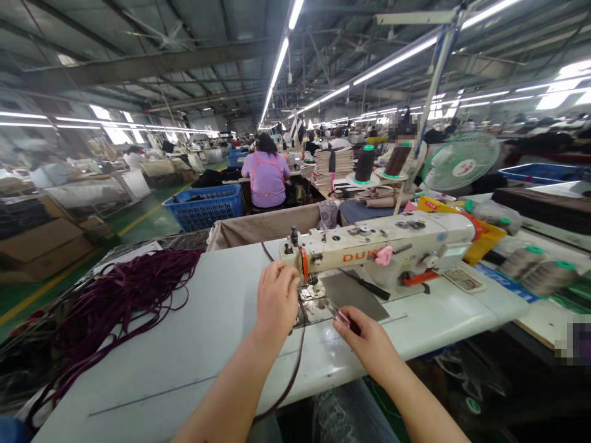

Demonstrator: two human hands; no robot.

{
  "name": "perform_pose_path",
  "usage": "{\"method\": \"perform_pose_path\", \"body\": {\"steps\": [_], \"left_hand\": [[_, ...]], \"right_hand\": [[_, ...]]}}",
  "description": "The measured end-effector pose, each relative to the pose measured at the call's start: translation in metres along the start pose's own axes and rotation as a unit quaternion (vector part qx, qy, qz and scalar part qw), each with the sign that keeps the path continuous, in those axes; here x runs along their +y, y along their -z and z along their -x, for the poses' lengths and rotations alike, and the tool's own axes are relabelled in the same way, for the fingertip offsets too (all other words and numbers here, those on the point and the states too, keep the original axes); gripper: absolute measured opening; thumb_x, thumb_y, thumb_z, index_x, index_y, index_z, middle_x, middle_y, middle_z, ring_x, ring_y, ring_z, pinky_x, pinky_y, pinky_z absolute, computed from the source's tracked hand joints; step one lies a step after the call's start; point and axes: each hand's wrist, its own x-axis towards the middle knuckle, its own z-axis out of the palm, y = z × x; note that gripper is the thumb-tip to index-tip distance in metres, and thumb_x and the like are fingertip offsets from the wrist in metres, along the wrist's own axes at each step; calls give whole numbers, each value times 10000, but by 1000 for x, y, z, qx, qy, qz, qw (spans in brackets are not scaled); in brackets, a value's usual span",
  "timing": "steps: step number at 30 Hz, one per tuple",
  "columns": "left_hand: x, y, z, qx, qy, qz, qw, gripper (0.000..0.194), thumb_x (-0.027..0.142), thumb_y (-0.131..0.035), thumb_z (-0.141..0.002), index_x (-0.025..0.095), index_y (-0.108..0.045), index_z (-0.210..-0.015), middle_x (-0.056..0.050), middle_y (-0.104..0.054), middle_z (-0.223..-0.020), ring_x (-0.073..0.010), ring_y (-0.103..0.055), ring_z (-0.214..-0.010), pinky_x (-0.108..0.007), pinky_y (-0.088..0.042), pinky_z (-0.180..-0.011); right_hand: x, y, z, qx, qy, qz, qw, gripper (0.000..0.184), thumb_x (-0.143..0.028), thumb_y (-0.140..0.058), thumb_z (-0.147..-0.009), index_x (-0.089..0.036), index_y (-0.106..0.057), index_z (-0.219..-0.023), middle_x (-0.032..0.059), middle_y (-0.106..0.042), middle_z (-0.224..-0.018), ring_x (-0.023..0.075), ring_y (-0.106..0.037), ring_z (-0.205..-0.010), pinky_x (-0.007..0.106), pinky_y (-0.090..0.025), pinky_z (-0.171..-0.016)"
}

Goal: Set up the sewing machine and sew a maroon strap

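Observation:
A cream sewing machine (383,249) stands on a pale table (184,344). My left hand (276,301) rests with curled fingers by the needle area, on a thin dark maroon cord (295,363) that runs under the presser foot and off the table's front edge. My right hand (364,338) is to the right of the needle plate, its fingers pinched on a small clear and pink tool (339,315). A grey fabric piece (353,295) lies on the machine bed.
A heap of maroon cord (120,295) lies at the table's left. Thread cones (535,271) sit at right, a green fan (459,161) behind. A person in purple (266,178) sits ahead by a blue crate (203,206).

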Motion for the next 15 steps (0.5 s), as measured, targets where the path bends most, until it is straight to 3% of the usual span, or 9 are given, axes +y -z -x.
{"method": "perform_pose_path", "body": {"steps": [4,7,9,11,15], "left_hand": [[2,-4,7,-33,76,58,995,131,123,-553,-948,227,-583,-873,-15,-653,-908,-219,-591,-890,-347,-429,-828],[1,-10,8,-55,190,173,965,77,209,-549,-948,226,-561,-874,17,-607,-759,-183,-572,-710,-295,-414,-680],[0,-13,7,-65,229,232,943,44,241,-552,-928,221,-572,-895,20,-600,-748,-170,-559,-664,-278,-408,-633],[0,-14,7,-78,227,234,942,76,262,-553,-915,214,-607,-940,5,-619,-791,-172,-567,-686,-283,-422,-650],[4,-10,7,-88,166,154,970,118,307,-569,-913,213,-639,-927,-20,-626,-884,-185,-561,-768,-313,-425,-735]], "right_hand": [[-1,-8,-6,-4,4,-10,1000,438,-631,-506,-877,-210,-614,-931,25,-602,-801,219,-560,-779,322,-398,-719],[-4,-14,-11,4,10,-2,1000,432,-635,-477,-900,-217,-587,-899,22,-586,-783,212,-540,-751,323,-374,-704],[-6,-17,-14,5,12,0,1000,424,-631,-463,-907,-221,-568,-877,25,-585,-781,209,-530,-740,323,-359,-696],[-7,-20,-16,4,14,-6,1000,420,-628,-450,-912,-225,-548,-851,26,-579,-777,208,-521,-736,322,-349,-693],[-8,-26,-20,4,19,-31,999,413,-620,-453,-905,-224,-527,-815,24,-554,-760,205,-502,-734,321,-333,-691]]}}
